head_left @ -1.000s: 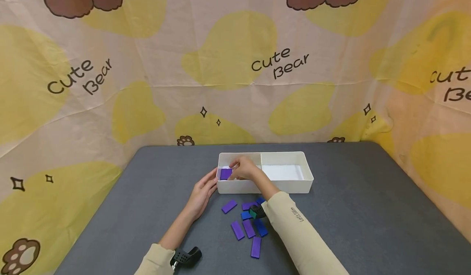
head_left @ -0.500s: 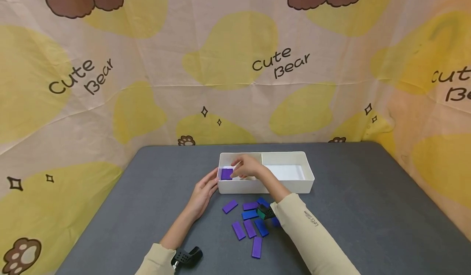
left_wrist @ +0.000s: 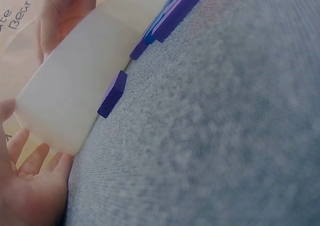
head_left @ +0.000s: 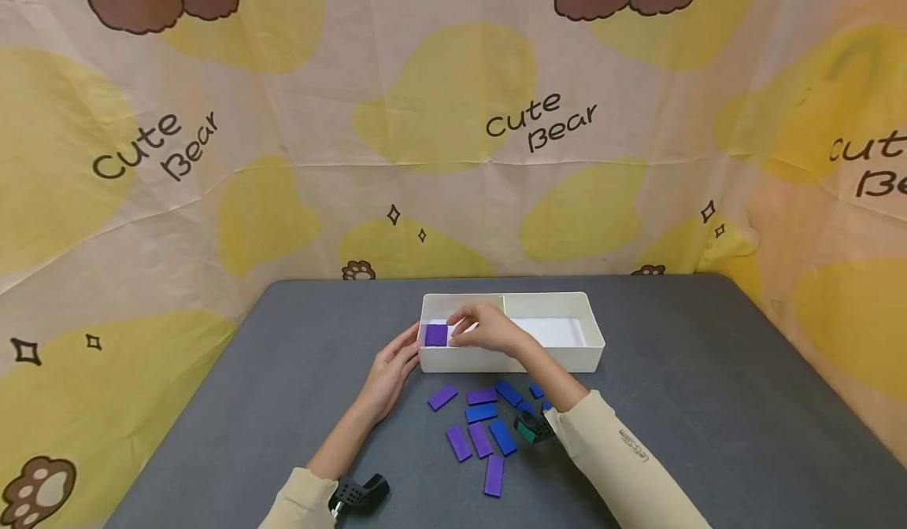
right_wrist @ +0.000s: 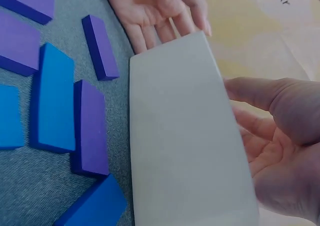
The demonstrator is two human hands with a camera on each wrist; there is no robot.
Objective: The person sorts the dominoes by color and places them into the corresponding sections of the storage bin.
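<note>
Right hand [head_left: 489, 331] half-spread, seemingly empty, purple square [head_left: 435, 335] just leftward in white box [head_left: 506, 360]; left hand [head_left: 386, 378] outstretched, touching box

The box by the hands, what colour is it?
The box is white, plain with no pattern that I can see; the head view shows it best.

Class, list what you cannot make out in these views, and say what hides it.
Head: a blue block, partly hidden by the right wrist camera.
Head: part of the left compartment, behind the right hand.
Right wrist: inside the white box, hidden by its wall.
Left wrist: a purple block, cut by the top edge.
</note>
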